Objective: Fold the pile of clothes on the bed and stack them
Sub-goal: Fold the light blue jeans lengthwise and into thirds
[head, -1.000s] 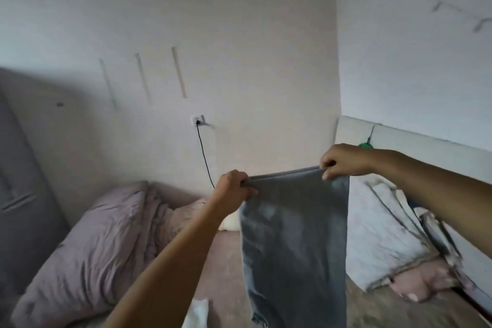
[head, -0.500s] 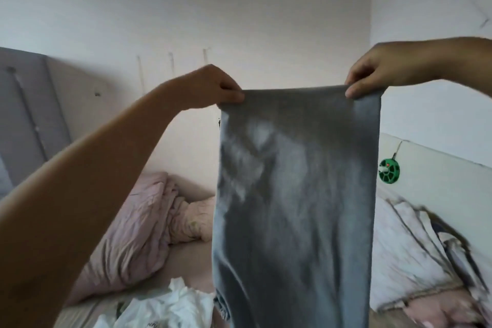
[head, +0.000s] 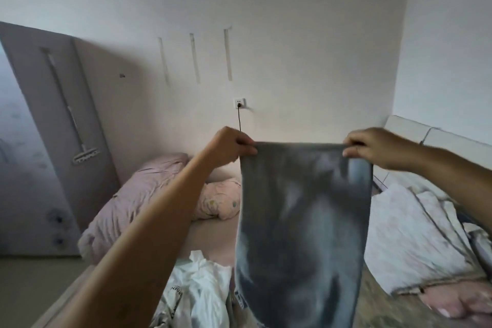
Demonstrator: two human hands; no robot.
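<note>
Both hands up, holding a grey garment [head: 303,221] by its top edge, in the air above the bed [head: 213,237].

Left hand [head: 231,146]: fingers curled, thumb and fingers pinching the garment's top-left corner. Right hand [head: 372,146]: fingers curled down over the top-right corner, pinching it the same way. Top edge stretched fairly flat between the two.

Garment hangs straight down from that edge as one wide panel, blurred, with paler faded patches down the middle. Lower end runs out of frame, so can't tell how long it is or what kind of garment it is. It looks like denim, not certain.

Relative to the garment:
- lower left, on the bed: crumpled white clothing [head: 202,290] with some dark print, partly hidden behind the garment's left edge.
- left and behind: pink duvet [head: 127,205] bunched up, small pink patterned pillow [head: 221,202] just beside the garment's left edge.
- right: white bedding [head: 407,242] lying rumpled, pink fabric [head: 458,303] below it.
- above, on the wall: socket [head: 239,102] with a black cable [head: 239,121] dropping down behind the left hand.
- far left: grey panel [head: 53,104] leaning against the wall.
</note>
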